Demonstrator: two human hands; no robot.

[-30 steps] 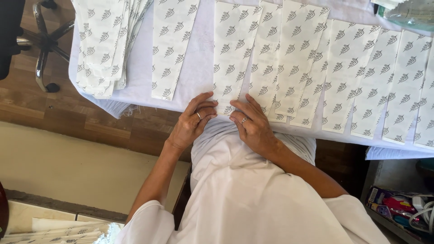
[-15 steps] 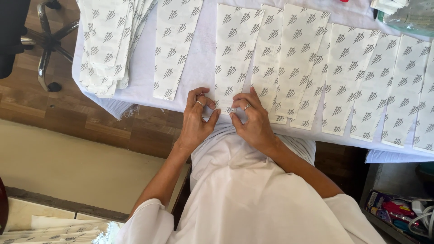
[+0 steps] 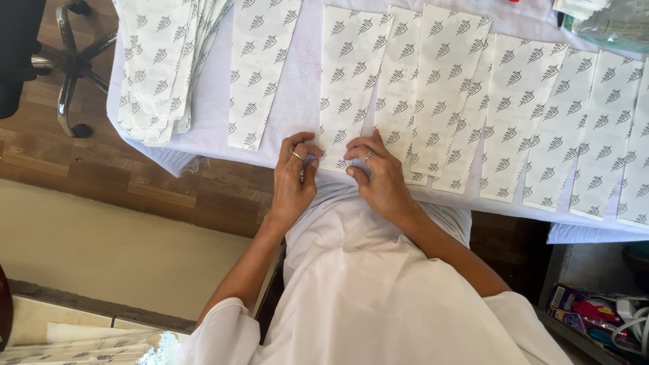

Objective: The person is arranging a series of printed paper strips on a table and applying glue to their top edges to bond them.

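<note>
The near end of the printed paper strip (image 3: 348, 88) is mostly covered by the fingers, so how it is folded or pinched there cannot be made out; the strip lies on the surface (image 3: 297, 101) at its near edge, directly in front of the person, overlapped on its right by the next sheet. The left hand (image 3: 295, 179) and the right hand (image 3: 378, 177) sit close together, fingertips curled onto that bottom edge, each with a ring. The strip is long, tapered, flat white paper with rows of small grey leaf-like marks. The row of like strips (image 3: 541, 115) runs off the right border, and a loose stack of strips (image 3: 159, 67) is cut off at the top. The surface wears a thin white cloth, frayed at one corner. A chair base (image 3: 71, 64) shows only partly.
</note>
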